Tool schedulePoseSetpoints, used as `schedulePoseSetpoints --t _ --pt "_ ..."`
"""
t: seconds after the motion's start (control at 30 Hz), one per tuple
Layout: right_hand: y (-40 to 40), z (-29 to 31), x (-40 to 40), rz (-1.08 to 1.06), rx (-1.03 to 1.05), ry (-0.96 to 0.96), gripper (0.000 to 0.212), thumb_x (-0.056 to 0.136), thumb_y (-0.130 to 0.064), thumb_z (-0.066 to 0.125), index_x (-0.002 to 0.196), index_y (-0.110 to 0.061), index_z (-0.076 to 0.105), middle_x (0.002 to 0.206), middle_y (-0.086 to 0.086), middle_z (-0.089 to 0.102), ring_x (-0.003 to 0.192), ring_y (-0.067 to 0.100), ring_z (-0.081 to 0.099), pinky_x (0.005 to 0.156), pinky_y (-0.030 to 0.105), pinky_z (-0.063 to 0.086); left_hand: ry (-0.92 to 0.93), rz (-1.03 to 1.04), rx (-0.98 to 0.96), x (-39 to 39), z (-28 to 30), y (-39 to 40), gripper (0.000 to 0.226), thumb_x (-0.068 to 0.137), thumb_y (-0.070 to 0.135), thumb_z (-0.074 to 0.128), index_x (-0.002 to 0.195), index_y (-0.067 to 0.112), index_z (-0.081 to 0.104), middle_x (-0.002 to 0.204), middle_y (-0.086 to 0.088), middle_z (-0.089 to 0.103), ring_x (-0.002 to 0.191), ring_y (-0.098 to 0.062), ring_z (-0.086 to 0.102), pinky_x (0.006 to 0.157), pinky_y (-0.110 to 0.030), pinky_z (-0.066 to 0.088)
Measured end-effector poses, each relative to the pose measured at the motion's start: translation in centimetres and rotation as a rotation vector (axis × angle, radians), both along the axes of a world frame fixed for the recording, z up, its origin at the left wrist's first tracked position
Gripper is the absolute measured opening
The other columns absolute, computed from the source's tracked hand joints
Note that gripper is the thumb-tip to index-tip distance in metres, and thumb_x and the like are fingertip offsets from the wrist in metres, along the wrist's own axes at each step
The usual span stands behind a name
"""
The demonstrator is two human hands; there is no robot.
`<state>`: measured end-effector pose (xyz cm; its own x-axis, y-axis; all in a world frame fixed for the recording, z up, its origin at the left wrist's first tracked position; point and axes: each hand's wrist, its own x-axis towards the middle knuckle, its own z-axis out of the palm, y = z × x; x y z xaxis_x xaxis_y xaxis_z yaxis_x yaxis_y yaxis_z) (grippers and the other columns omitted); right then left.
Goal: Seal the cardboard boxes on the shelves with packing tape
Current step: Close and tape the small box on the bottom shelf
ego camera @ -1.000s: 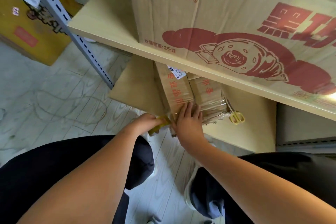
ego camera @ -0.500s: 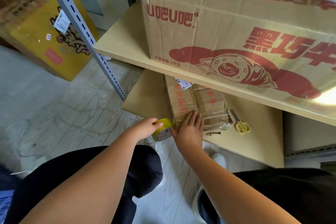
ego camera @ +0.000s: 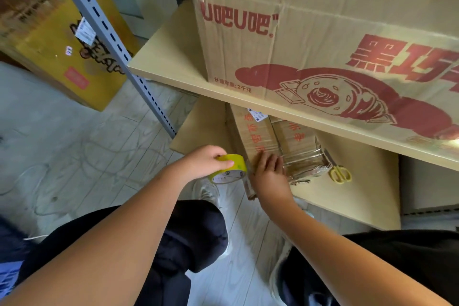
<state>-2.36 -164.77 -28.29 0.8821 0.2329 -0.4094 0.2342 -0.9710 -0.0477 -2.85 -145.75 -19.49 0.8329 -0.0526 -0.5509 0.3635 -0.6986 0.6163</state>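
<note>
Left hand (ego camera: pixel 203 160) grips the tape roll (ego camera: pixel 229 169), fingers curled over it; right hand (ego camera: pixel 269 174) presses flat, fingers straight, on the small box (ego camera: pixel 280 146). Best pull taut and smooth tape outward from those fingers.

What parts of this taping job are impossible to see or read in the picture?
All in the head view:
- small box: its rear is hidden under the upper shelf.
- white label: print too small to read.
- Tape strip between the tape roll and the box: hidden by the right hand.
- large box: cut off by the frame's right edge.
- scissors: blades partly hidden behind the small box.
</note>
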Motion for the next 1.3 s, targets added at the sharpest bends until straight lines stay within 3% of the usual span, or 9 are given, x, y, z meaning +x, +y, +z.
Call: schedulePoseSetpoints --t 0.17,0.27,0.37,0.5,0.63,0.83,0.97,1.1,1.3 --pt "-4.7 5.1 3.8 0.014 0.207 -0.01 0.072 0.106 -0.025 0.036 0.153 0.001 -0.011 0.158 0.025 0.017 0.146 0.037 0.022 0.112 0.042 0.031 -0.064 0.079 -0.269 1.6 3.2 -2.9 0.016 0.094 0.019 0.065 0.107 0.012 0.069 0.106 -0.008 0.072 0.096 -0.014 0.065 0.084 -0.024 0.048" --pt "-9.3 7.5 6.7 -0.069 0.389 0.046 0.062 0.106 -0.038 0.035 0.157 -0.013 0.01 0.149 0.025 0.039 0.127 0.04 0.049 0.098 0.043 0.044 -0.138 0.056 -0.378 3.8 4.4 -5.7 0.019 0.093 0.018 0.066 0.111 0.011 0.068 0.106 -0.005 0.072 0.093 -0.009 0.066 0.082 -0.015 0.049" --pt "-14.4 8.6 7.9 -0.111 0.48 0.052 0.049 0.103 -0.04 0.038 0.146 -0.017 0.041 0.137 0.02 0.054 0.12 0.039 0.053 0.092 0.035 0.041 -0.166 -0.059 -0.355 5.6 4.2 -7.9 0.012 0.091 0.022 0.07 0.103 0.019 0.069 0.102 -0.003 0.073 0.094 -0.011 0.067 0.088 -0.027 0.052" --pt "-16.3 8.9 8.1 -0.164 0.558 0.132 0.051 0.103 -0.042 0.035 0.149 -0.02 0.039 0.14 0.01 0.051 0.129 0.027 0.047 0.098 0.024 0.03 -0.23 -0.061 -0.156 5.9 2.3 -6.2 0.029 0.091 0.039 0.068 0.089 0.01 0.072 0.086 -0.012 0.071 0.077 -0.015 0.061 0.073 -0.033 0.045" --pt "-17.8 7.9 8.3 -0.359 0.465 0.217 0.045 0.105 -0.036 0.036 0.146 -0.019 0.046 0.144 0.011 0.051 0.128 0.03 0.05 0.104 0.028 0.035 -0.147 -0.127 0.389 3.9 -1.3 -3.5 0.035 0.085 0.057 0.065 0.079 0.023 0.062 0.075 0.002 0.062 0.068 -0.016 0.058 0.063 -0.029 0.044" --pt "-10.6 8.0 6.2 -0.179 0.468 0.264 0.073 0.088 -0.074 0.04 0.137 -0.021 0.054 0.134 0.004 0.059 0.129 0.027 0.05 0.108 0.035 0.039 -0.119 -0.073 0.382 3.2 -6.1 -3.3 0.031 0.085 0.053 0.069 0.094 0.024 0.064 0.095 0.002 0.065 0.086 -0.02 0.061 0.069 -0.03 0.046" --pt "-7.4 7.0 5.6 -0.189 0.135 0.307 0.093 0.082 -0.087 0.023 0.149 -0.025 0.039 0.155 0.016 0.035 0.145 0.039 0.024 0.114 0.05 0.032 -0.081 -0.018 0.283 2.5 -6.9 -1.9 0.032 0.086 0.054 0.068 0.086 0.022 0.06 0.088 0.001 0.063 0.082 -0.019 0.059 0.067 -0.031 0.044" --pt "-4.7 5.1 6.4 -0.362 0.019 0.331 0.142 0.041 -0.109 0.017 0.157 -0.027 0.013 0.162 0.026 0.0 0.148 0.046 -0.004 0.117 0.065 0.008 -0.018 0.053 0.314 1.5 -8.5 0.3 0.032 0.084 0.055 0.069 0.083 0.024 0.059 0.089 -0.001 0.065 0.082 -0.021 0.058 0.07 -0.032 0.045" --pt "-2.6 3.8 5.5 -0.409 -0.09 0.274 0.126 0.06 -0.1 0.035 0.157 -0.023 0.012 0.157 0.032 -0.016 0.146 0.048 -0.014 0.116 0.063 0.005 0.098 0.094 0.193 0.8 -12.2 1.6 0.04 0.089 0.05 0.066 0.09 0.01 0.065 0.091 -0.006 0.064 0.081 -0.021 0.061 0.067 -0.027 0.043"
